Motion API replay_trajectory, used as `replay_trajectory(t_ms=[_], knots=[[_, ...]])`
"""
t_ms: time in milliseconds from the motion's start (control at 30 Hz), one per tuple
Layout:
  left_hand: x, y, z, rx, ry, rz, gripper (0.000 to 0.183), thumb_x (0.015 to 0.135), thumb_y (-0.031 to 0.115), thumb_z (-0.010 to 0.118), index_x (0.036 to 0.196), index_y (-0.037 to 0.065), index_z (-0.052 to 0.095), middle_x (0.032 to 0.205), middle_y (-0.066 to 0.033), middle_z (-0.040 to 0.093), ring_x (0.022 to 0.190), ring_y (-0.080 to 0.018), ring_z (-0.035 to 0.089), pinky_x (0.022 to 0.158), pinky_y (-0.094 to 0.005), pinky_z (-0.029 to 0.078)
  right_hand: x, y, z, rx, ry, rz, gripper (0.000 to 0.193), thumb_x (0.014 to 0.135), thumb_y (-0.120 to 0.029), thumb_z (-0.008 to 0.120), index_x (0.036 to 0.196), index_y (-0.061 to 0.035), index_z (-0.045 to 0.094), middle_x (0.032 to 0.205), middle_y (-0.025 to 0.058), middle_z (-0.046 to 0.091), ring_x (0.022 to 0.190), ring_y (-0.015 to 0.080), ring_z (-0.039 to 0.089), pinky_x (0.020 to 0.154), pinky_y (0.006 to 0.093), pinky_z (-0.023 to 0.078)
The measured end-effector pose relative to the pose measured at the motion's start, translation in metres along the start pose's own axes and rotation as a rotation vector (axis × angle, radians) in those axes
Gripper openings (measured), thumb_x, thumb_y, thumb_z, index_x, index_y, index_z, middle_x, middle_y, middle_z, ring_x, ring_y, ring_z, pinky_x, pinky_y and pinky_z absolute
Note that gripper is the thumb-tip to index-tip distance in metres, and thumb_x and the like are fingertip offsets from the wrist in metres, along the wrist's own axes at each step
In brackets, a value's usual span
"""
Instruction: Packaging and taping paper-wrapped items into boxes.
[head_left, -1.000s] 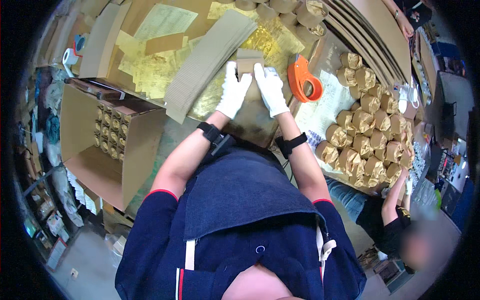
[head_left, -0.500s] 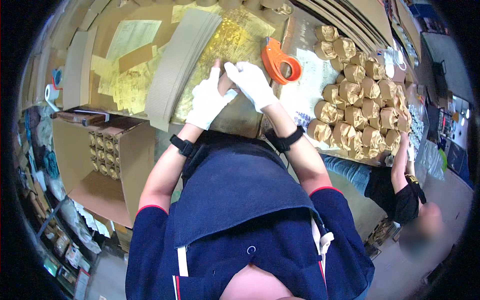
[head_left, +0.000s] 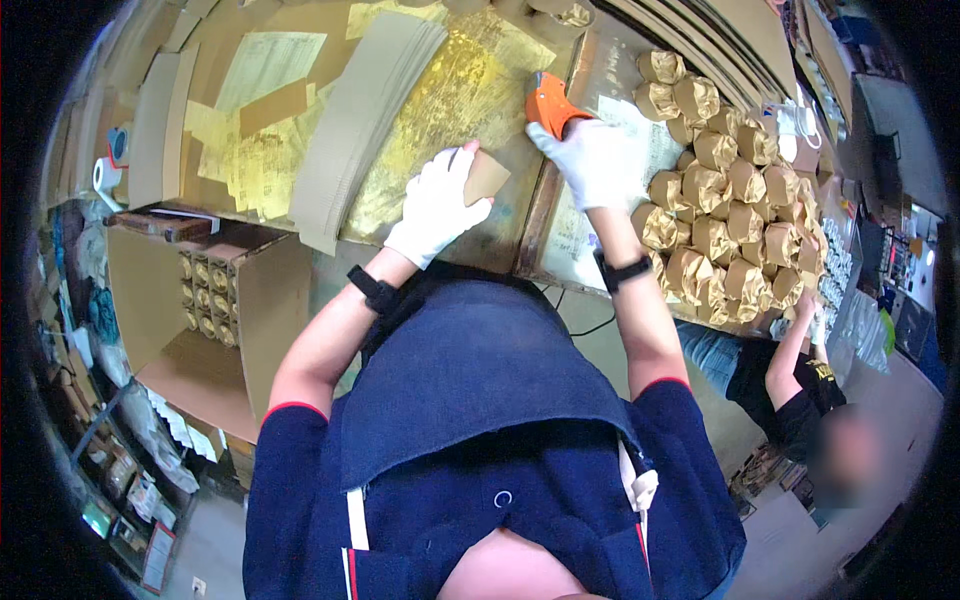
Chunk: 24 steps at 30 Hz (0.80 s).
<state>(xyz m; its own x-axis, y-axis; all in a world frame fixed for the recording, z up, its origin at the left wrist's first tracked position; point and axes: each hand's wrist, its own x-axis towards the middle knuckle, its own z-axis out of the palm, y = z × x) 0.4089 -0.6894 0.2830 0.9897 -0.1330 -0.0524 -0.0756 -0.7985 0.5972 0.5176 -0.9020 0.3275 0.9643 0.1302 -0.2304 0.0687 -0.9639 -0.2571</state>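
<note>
In a white glove, my left hand (head_left: 428, 212) grips a small piece of folded brown cardboard (head_left: 487, 179) over the yellowed worktop (head_left: 425, 135). My right hand (head_left: 605, 168), gloved too, lies over the near end of an orange tape dispenser (head_left: 546, 104), thumb on its left side. The glove hides the dispenser's ring end and most of my fingers' grip. Left of my left hand, a long stack of grey-brown corrugated strips (head_left: 365, 120) lies across the worktop.
Many brown paper-wrapped pieces (head_left: 715, 205) crowd the table at right. An open carton (head_left: 270, 330) at left holds rows of paper-wrapped tubes (head_left: 208, 300). A tape roll (head_left: 105, 174) sits at the far left edge. Another person (head_left: 780, 375) works at the right.
My right hand has left the cardboard piece and moved right onto the tape dispenser. My left hand keeps the cardboard and has shifted slightly right.
</note>
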Motion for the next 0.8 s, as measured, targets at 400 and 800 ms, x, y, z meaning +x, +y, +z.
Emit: replay_trajectory(t_ms=[400,800], knots=[[0.007,-0.020,-0.016,-0.073,-0.132,-0.038,0.095,0.068,0.038,0.078,0.151,0.020,0.036,0.144,-0.0210,0.045,0.130,-0.0407,0.047,0.107,-0.0523,0.042,-0.091,0.009,-0.002,0.742,-0.591,0.239,0.057,0.085,-0.056,0.073,0.103,-0.0019,0.074,0.091,0.0063,0.073,0.077,0.0107,0.065,0.067,0.0246,0.050],[0.023,-0.044,-0.015,-0.112,-0.071,0.075,0.071,0.072,0.033,0.077,0.136,0.013,0.054,0.133,-0.0133,0.060,0.130,-0.0353,0.050,0.113,-0.0473,0.038,-0.085,0.035,0.019,0.761,-0.476,0.212,0.070,0.082,-0.073,0.064,0.079,-0.0034,0.073,0.067,0.0066,0.065,0.063,0.0179,0.061,0.062,0.0348,0.048]])
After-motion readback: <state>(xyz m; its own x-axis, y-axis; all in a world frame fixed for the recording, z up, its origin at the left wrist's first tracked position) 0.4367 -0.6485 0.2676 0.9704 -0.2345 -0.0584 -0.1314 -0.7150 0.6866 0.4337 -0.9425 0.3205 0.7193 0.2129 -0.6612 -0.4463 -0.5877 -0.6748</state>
